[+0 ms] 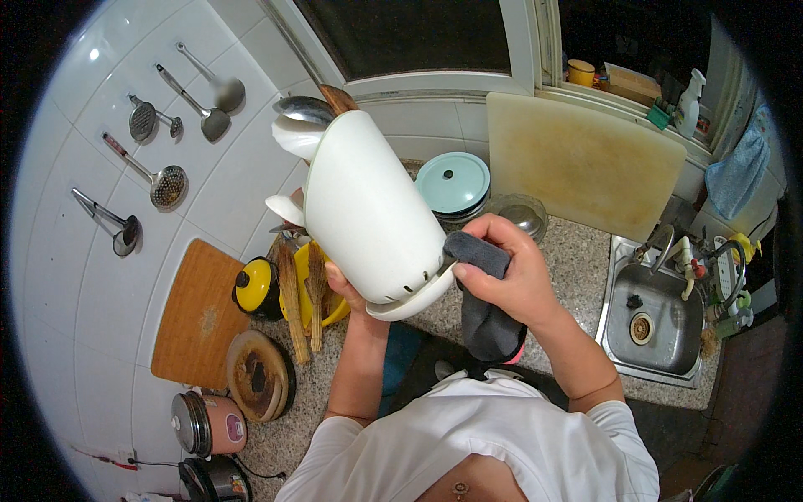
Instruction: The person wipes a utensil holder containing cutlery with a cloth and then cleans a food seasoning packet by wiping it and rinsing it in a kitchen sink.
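A white utensil holder (pixel 370 207) is tilted in front of me, its mouth leaning up and to the left. Spoons and other utensils (pixel 304 112) stick out of that end. Small slots and an attached white saucer-like base (pixel 414 301) show at the lower end. My left hand (pixel 345 287) supports the holder from below, with most of its fingers hidden behind it. In my right hand (pixel 508 270) a dark grey cloth (pixel 486 295) is pinched, and it touches the rim of the base.
Left on the granite counter are a wooden cutting board (pixel 197 314), a yellow-lidded pot (pixel 256 285), straw brushes (pixel 292 301) and a pink rice cooker (pixel 213 423). Behind stand a pale-blue-lidded pot (pixel 453 182) and a large plastic board (pixel 583 163). A steel sink (pixel 655 314) is at right.
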{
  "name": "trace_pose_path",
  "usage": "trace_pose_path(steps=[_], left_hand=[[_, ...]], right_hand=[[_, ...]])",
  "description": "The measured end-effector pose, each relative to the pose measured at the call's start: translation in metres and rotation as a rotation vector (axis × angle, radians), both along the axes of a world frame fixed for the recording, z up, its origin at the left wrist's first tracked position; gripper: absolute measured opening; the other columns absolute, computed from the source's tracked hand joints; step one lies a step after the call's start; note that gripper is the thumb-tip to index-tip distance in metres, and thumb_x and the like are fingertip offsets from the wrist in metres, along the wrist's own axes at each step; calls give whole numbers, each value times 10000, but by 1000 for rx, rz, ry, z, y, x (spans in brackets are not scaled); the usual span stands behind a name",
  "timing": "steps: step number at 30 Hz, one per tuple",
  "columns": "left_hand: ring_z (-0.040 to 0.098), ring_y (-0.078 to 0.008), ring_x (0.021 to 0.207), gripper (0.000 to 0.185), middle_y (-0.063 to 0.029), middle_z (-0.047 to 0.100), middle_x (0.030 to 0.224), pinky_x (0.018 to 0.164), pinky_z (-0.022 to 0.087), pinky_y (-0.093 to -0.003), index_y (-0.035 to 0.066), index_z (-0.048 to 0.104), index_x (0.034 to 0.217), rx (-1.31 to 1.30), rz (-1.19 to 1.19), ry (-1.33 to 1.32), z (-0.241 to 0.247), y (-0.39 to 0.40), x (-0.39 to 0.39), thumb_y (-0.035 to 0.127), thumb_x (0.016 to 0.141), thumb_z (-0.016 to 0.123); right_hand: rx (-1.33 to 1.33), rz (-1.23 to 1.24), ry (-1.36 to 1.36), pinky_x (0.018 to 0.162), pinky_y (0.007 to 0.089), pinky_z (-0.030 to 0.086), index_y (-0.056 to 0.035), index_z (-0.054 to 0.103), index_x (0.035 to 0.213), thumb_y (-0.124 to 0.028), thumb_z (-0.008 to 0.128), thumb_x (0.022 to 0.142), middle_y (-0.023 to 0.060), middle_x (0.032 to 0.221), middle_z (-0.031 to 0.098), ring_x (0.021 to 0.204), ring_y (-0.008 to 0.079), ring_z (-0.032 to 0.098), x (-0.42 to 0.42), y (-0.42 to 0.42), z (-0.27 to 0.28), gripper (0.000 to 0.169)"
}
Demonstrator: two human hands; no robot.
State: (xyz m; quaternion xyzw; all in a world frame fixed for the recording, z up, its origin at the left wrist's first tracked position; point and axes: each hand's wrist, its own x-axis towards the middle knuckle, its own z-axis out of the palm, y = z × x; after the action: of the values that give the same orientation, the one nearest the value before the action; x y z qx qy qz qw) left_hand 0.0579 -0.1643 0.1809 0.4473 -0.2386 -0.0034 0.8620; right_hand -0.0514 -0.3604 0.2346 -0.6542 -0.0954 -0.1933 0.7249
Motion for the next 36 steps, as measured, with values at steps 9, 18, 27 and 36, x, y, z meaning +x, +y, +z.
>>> trace_pose_path(steps=[9,18,27,36], left_hand=[[606,-278,1163,935,-144,528,1362,943,557,-465,97,326,1485,22,-11,-19,2,-1,-3,796,871,404],[591,-295,1192,941,-150,516,1384,970,541,-478,86,311,1499,-20,-22,-10,1,1,0,783,876,418],[530,-285,1259,870,-76,479,1419,1006,506,-498,188,307,1512,-133,15,65,17,-8,3,784,884,395],[559,-288,1239,966,-135,506,1407,1025,498,-454,62,340,1484,-98,45,71,13,-13,-6,738,832,564]], right_hand=[[15,37,26,780,254,480,-23,612,1012,-133,751,789,8,921,615,852,82,577,0,-2,-2,285],[10,20,-22,818,260,476,-24,600,1093,-138,713,863,16,975,611,905,91,572,1,-1,-9,281],[-288,-389,-354,880,324,468,-15,616,1248,-69,599,924,98,1068,604,981,190,579,-5,1,-8,329],[-404,-498,-572,742,321,491,-15,657,1222,51,701,816,117,1003,588,859,236,589,9,24,-15,413]])
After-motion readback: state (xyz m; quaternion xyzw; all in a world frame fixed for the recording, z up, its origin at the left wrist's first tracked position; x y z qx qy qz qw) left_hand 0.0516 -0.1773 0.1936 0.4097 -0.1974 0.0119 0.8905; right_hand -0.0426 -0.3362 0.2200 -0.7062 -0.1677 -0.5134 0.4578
